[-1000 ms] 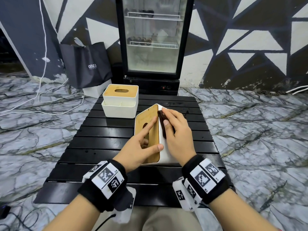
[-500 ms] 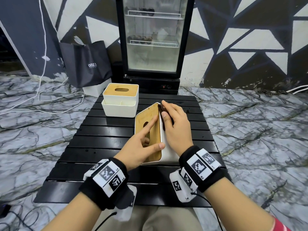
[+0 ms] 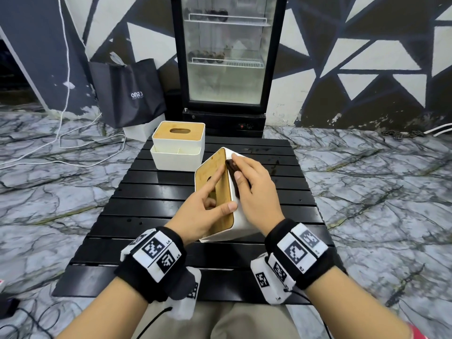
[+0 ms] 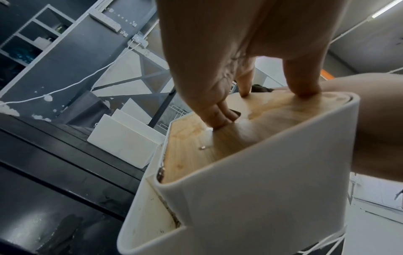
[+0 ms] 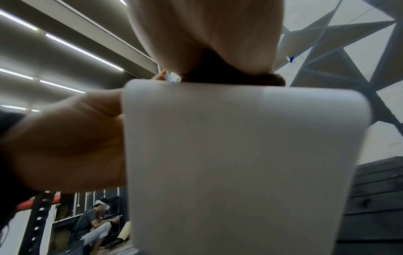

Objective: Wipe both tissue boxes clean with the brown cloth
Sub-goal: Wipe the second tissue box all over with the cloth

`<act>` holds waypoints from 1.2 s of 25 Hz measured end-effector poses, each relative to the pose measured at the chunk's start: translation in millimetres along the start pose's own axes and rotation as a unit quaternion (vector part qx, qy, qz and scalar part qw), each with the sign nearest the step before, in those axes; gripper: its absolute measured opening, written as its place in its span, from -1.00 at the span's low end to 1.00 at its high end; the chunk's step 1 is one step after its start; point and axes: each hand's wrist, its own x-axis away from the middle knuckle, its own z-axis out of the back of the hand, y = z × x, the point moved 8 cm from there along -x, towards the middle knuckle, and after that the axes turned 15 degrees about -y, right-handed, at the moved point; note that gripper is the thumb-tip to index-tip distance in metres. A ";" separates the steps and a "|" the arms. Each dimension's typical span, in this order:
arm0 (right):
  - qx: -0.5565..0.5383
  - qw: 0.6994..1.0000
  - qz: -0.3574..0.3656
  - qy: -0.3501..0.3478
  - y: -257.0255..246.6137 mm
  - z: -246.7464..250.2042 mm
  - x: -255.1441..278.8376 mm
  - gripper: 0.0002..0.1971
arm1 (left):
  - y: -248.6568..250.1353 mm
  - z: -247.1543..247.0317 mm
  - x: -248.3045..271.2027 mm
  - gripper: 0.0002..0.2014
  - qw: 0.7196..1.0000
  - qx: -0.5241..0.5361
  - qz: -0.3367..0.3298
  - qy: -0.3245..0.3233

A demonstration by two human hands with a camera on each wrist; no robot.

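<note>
- Since a second ago your right hand [image 3: 254, 187] has slid the brown cloth [image 3: 232, 172] up the white side of the near tissue box [image 3: 234, 226], towards its far top corner — your left hand [image 3: 203, 211] has kept its place.
- Your near box stands tipped on the black slatted table [image 3: 146, 216], wooden lid [image 3: 220, 182] facing left.
- Your left hand grasps it: thumb hooked over the lid's near edge, index finger laid straight along the wood.
- From the left wrist you get what the head view hides — other fingers [image 4: 220, 119] dip into the lid's slot.
- Your right hand presses the cloth to the box, thumb curled on top of it; the right wrist shows only a dark strip of cloth [image 5: 231, 75] under the palm above the blank white wall.
- The second tissue box [image 3: 178, 148] sits upright at the table's far left, apart from both hands.
</note>
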 end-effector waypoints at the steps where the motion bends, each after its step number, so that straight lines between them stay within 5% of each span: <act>1: -0.003 1.000 0.004 0.000 -1.5 -3.3 7.2 -0.59 | -0.3 1.5 0.5 -0.22 1.000 -0.002 0.003 0.001; 13: 0.009 0.999 -0.044 0.020 25.0 4.2 36.6 -0.63 | 2.8 6.7 -1.6 -0.29 1.000 0.018 0.010 0.008; 20: 0.032 0.999 0.021 -0.002 8.4 -9.3 51.3 -0.57 | 2.1 11.4 0.7 -0.29 0.999 0.034 0.011 -0.001; 26: 0.035 0.999 -0.026 0.029 15.4 -0.4 27.5 -0.58 | 1.3 7.5 -1.7 -0.22 0.999 0.036 0.020 -0.014; 30: 0.057 0.998 0.030 -0.001 -3.8 -15.3 39.7 -0.58 | -0.1 13.7 0.8 -0.22 0.999 0.030 0.018 -0.011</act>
